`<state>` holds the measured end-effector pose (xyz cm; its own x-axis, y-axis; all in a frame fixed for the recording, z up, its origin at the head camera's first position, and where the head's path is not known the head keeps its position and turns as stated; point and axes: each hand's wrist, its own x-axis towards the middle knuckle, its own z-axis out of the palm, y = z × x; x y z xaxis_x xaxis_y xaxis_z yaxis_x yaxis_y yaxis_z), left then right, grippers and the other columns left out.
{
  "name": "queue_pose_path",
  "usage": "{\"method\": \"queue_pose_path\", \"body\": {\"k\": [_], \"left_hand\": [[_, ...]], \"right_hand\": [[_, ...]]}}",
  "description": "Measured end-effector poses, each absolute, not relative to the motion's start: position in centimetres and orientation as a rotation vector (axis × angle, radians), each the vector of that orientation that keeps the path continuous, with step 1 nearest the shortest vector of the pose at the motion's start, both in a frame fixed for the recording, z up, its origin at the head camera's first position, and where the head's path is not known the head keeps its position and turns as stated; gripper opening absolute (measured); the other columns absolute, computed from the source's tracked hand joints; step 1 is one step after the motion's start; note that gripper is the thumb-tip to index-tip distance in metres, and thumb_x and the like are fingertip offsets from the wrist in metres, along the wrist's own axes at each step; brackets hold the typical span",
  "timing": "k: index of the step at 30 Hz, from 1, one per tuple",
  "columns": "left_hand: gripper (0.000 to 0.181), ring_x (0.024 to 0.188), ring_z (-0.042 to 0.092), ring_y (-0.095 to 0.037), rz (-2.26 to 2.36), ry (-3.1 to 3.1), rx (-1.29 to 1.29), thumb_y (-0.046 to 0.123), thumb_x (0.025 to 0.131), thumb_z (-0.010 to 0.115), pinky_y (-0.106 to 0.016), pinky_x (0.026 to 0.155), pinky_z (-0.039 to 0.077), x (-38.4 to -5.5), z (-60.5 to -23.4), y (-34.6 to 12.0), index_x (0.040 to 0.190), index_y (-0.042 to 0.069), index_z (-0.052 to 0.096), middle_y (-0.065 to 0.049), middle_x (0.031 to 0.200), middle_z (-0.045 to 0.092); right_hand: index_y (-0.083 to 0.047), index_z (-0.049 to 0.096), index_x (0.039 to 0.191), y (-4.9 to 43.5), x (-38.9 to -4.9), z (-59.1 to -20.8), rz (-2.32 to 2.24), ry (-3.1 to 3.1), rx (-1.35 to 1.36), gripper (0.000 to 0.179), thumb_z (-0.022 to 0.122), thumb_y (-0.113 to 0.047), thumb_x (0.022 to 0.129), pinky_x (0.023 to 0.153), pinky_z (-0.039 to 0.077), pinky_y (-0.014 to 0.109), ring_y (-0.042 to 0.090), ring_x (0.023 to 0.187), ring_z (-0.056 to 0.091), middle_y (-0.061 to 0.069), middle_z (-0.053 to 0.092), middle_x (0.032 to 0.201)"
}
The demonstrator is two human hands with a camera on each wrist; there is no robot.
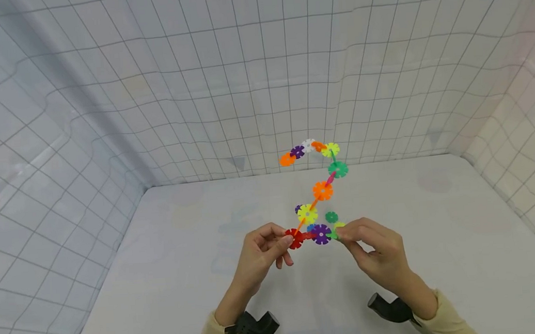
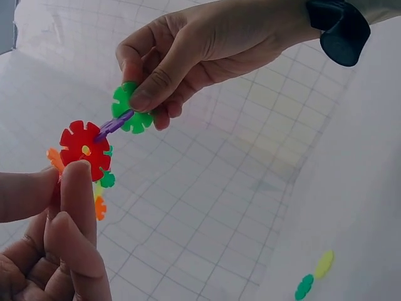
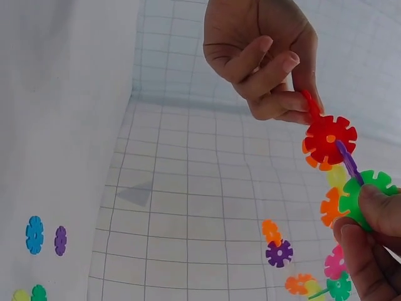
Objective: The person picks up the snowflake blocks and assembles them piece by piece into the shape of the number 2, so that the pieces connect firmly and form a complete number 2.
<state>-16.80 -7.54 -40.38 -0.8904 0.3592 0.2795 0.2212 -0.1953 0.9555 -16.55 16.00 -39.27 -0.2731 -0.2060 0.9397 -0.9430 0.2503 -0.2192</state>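
My left hand pinches a red notched snowflake disc between thumb and fingers. A second red disc is slotted to it, followed by a purple disc. My right hand pinches a green disc that meets the purple one's edge. From the held red disc, a raised chain of discs runs away and curves left, with a yellow disc, an orange disc, a teal-green disc and an orange end disc.
Loose discs lie on the white table beyond the hands: a green one, a yellow one, a blue one and a purple one. White grid-lined sheeting stands behind and at both sides.
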Motion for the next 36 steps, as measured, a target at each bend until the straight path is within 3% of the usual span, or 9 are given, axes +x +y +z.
{"method": "queue_pose_path", "body": {"k": [7, 12, 17, 21, 28, 36], "left_hand": [[0.018, 0.06, 0.064, -0.019, 2.157, 1.95, 0.595, 0.011, 0.095, 0.058, -0.022, 0.051, 0.049, -16.9, -40.6, -7.3, 0.099, -0.006, 0.057, -0.017, 0.083, 0.065], [0.024, 0.066, 0.065, -0.018, 2.05, 1.955, 0.533, 0.019, 0.096, 0.058, -0.023, 0.054, 0.05, -16.8, -40.8, -6.9, 0.102, -0.005, 0.057, -0.018, 0.09, 0.067], [0.024, 0.071, 0.067, -0.022, 1.985, 1.965, 0.567, 0.015, 0.094, 0.06, -0.023, 0.055, 0.049, -16.8, -41.4, -6.1, 0.109, -0.004, 0.062, -0.021, 0.095, 0.067], [0.025, 0.076, 0.068, -0.024, 2.022, 1.957, 0.593, 0.014, 0.093, 0.062, -0.023, 0.055, 0.049, -16.5, -42.0, -5.2, 0.108, -0.005, 0.065, -0.018, 0.094, 0.069], [0.023, 0.076, 0.067, -0.02, 2.17, 1.952, 0.393, 0.016, 0.089, 0.067, -0.023, 0.055, 0.048, -16.0, -42.3, -4.2, 0.1, -0.005, 0.069, -0.016, 0.08, 0.069], [0.025, 0.073, 0.069, -0.02, 2.281, 1.862, 0.277, 0.015, 0.089, 0.068, -0.021, 0.051, 0.046, -15.8, -42.6, -3.9, 0.101, -0.006, 0.068, -0.017, 0.084, 0.07]], "right_hand": [[0.002, 0.066, 0.076, 16.0, -16.7, -39.0, 0.986, -1.647, 1.074, 0.023, 0.061, -0.012, 0.094, 0.066, 0.053, 0.021, 0.021, 0.063, 0.062, 0.01, 0.063, 0.074], [0.001, 0.066, 0.075, 16.1, -16.6, -39.1, 0.847, -1.688, 1.058, 0.027, 0.057, -0.013, 0.096, 0.066, 0.053, 0.022, 0.021, 0.063, 0.062, 0.009, 0.063, 0.075], [0.001, 0.066, 0.075, 15.9, -16.6, -39.1, 0.773, -1.677, 1.077, 0.027, 0.055, -0.01, 0.097, 0.064, 0.053, 0.024, 0.021, 0.063, 0.062, 0.009, 0.062, 0.075], [0.002, 0.066, 0.077, 15.6, -16.7, -39.2, 0.776, -1.654, 1.114, 0.025, 0.055, -0.008, 0.096, 0.067, 0.053, 0.024, 0.022, 0.065, 0.062, 0.01, 0.062, 0.076], [0.001, 0.068, 0.081, 15.5, -16.4, -39.7, 0.798, -1.684, 1.14, 0.024, 0.053, -0.008, 0.097, 0.067, 0.054, 0.025, 0.021, 0.067, 0.064, 0.01, 0.064, 0.079], [0.0, 0.069, 0.083, 15.5, -16.4, -40.1, 0.832, -1.743, 1.148, 0.025, 0.052, -0.01, 0.098, 0.064, 0.053, 0.025, 0.02, 0.069, 0.064, 0.009, 0.065, 0.081]]}}
